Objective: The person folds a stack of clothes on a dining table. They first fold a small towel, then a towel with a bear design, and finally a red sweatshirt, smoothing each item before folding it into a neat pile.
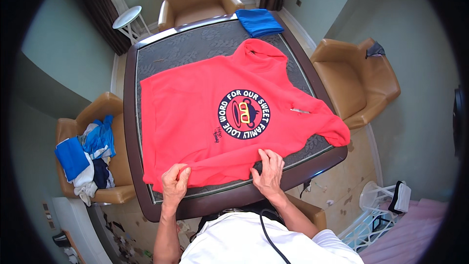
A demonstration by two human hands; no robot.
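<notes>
1. Across the bench (131,117), a red sweatshirt (190,102) lay spread, print upward, neck toward the right edge.
2. At the near-left corner, the left hand (174,183) appeared to pinch fabric; the right hand (268,173) touched the near side, fingers parted, grip undetermined.
3. Progress, as judged: body largely flat. Outstanding: near side loosely gathered, right end bunched.
4. Patterned covering (190,44) showed toward the far-left corner; a folded blue cloth (260,23) occupied the far-right. Sweatshirt overlapped the right edge, leaving little margin.
</notes>
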